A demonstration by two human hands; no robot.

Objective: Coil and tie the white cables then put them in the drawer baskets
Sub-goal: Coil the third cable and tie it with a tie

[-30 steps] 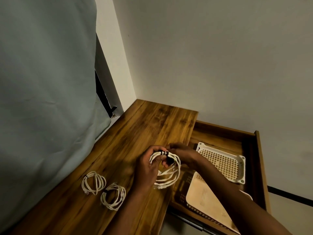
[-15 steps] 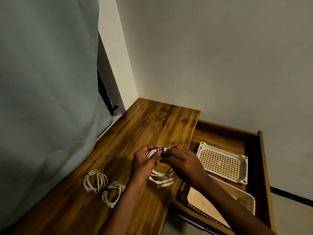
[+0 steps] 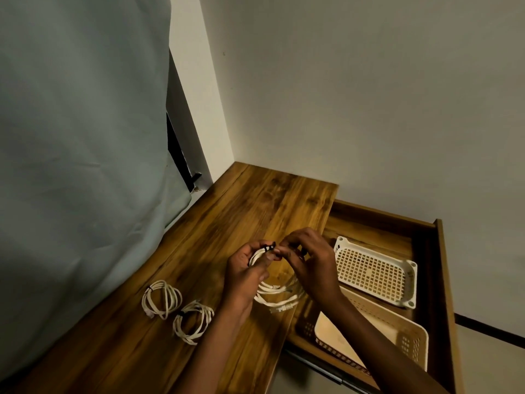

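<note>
— So where is the cable being worked on?

— Up off the wooden desk (image 3: 216, 223), held between both hands. The left hand (image 3: 244, 273) has its fingers curled round the top of the white cable coil (image 3: 272, 294), right where a black tie (image 3: 269, 248) wraps the strands. The lower loops and a plug end hang down by the desk's near-right edge.

— And the other hand?

— The right hand (image 3: 308, 261) meets the left at the tie, fingertips bent and pinching at the coil's top beside it. Whether it grips the tie itself or the cable, I cannot tell.

— Any others?

— Two. A coiled cable (image 3: 162, 298) lies flat on the desk, left of the hands, and a second coiled cable (image 3: 193, 321) sits just beside it, slightly nearer, with a dark tie on it.

— The baskets?

— In the open drawer (image 3: 443, 280) on the right. A white basket (image 3: 375, 273) lies farther back; a beige basket (image 3: 409, 336) is nearer, partly hidden by the right forearm.
</note>
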